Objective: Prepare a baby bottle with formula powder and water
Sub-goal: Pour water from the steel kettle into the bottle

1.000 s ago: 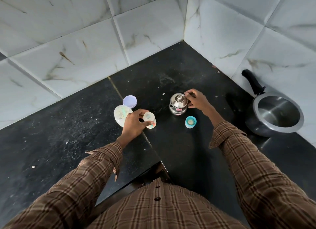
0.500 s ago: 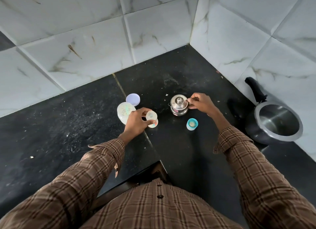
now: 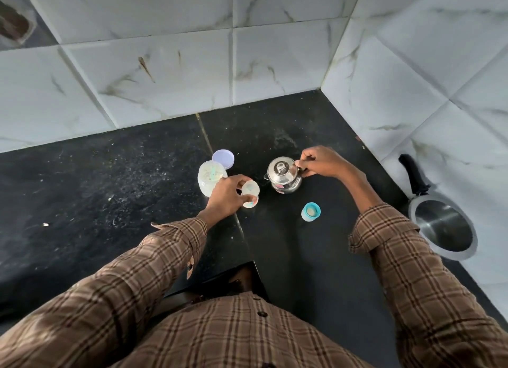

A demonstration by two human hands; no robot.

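Note:
On the black counter (image 3: 110, 175) stands a clear open baby bottle (image 3: 250, 193), and my left hand (image 3: 224, 196) grips its side. Right of it stands a small lidded steel kettle (image 3: 283, 176); my right hand (image 3: 323, 163) grips its handle. A clear plastic jar (image 3: 210, 179) stands just left of the bottle, with its pale lilac lid (image 3: 223, 158) lying flat behind it. The bottle's teal cap with the teat (image 3: 311, 211) rests on the counter in front of the kettle.
A steel pan with a black handle (image 3: 444, 227) sits at the right by the wall. Tiled walls (image 3: 275, 65) close the counter's back and right sides. The counter's front edge makes an inner corner near my body (image 3: 247, 268).
The view has shifted, so everything sits lower in frame. Both hands keep their holds on the bottle and the kettle handle; the kettle looks slightly turned.

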